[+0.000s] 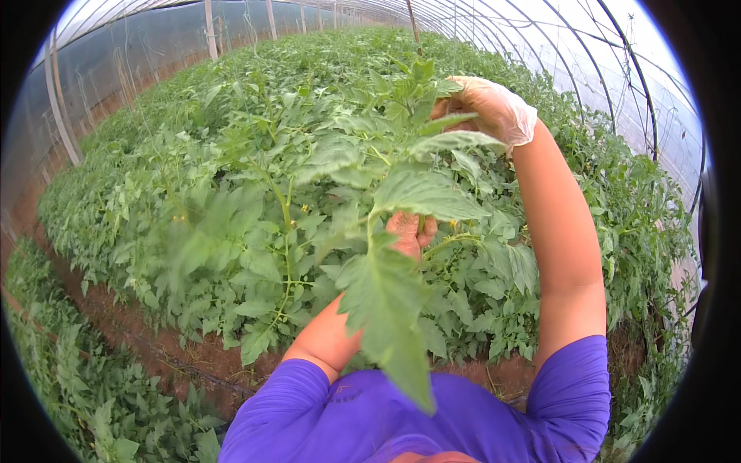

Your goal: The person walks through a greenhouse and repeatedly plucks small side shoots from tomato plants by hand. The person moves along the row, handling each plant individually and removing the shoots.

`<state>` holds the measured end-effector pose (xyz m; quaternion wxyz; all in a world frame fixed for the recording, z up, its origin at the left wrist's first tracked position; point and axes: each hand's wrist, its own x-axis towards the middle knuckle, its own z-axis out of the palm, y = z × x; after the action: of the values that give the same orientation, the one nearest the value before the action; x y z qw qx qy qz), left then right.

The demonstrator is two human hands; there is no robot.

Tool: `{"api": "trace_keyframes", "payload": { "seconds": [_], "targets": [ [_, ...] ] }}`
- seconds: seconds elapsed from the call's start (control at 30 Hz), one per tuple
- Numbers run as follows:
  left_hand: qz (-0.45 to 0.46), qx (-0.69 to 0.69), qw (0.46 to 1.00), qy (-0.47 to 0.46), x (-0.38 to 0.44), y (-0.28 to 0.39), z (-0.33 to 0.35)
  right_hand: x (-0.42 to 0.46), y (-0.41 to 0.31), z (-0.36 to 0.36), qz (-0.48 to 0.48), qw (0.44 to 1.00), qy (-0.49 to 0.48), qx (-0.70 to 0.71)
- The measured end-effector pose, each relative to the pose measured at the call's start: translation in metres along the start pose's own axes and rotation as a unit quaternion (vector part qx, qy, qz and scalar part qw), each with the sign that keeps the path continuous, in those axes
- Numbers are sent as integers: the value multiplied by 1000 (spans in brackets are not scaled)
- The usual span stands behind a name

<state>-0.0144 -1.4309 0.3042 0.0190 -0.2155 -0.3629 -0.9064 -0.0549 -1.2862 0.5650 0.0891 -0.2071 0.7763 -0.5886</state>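
Close before me rises a tomato plant (414, 194), its broad toothed leaves hanging partly over my arms and chest. My left hand (407, 232) is closed around its green stem (421, 224) at mid-height, and a leaf covers part of that wrist. Higher up, at the leafy shoot tip (419, 75), is my right hand (483, 104) in a thin translucent glove. Its fingers curl in behind the top leaves, so what they touch there is hidden.
Dense rows of tomato plants (231, 133) with small yellow flowers fill the greenhouse. A brown soil path (173, 359) runs in front of me. Wooden posts (211, 32) and hanging strings stand to the left; curved hoops (631, 63) carry the film at right.
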Motion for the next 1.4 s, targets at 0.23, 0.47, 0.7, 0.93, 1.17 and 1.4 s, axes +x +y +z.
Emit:
{"api": "trace_keyframes", "payload": {
  "seconds": [0.23, 0.47, 0.7, 0.93, 1.17, 1.4],
  "targets": [
    [-100, -60, 979, -168, 15, 0, -5, -8, -70, 18, -181, 981, -49, 40],
    [-68, 166, 983, -37, 44, 22, 62, -39, -152, 5, -144, 880, 49, -449],
    [23, -92, 985, 147, 116, 36, 60, -45, -101, 22, -48, 959, -3, -280],
    [67, -35, 995, 62, 70, 45, 53, -35, -53, -46, -85, 963, 145, -212],
    [-112, 8, 990, -86, 47, 37, 21, -36, -42, -2, -87, 978, 136, 134],
    [-230, 73, 952, -190, 35, 41, 22, -87, -12, -32, -325, 880, 290, 191]
  ]
}}
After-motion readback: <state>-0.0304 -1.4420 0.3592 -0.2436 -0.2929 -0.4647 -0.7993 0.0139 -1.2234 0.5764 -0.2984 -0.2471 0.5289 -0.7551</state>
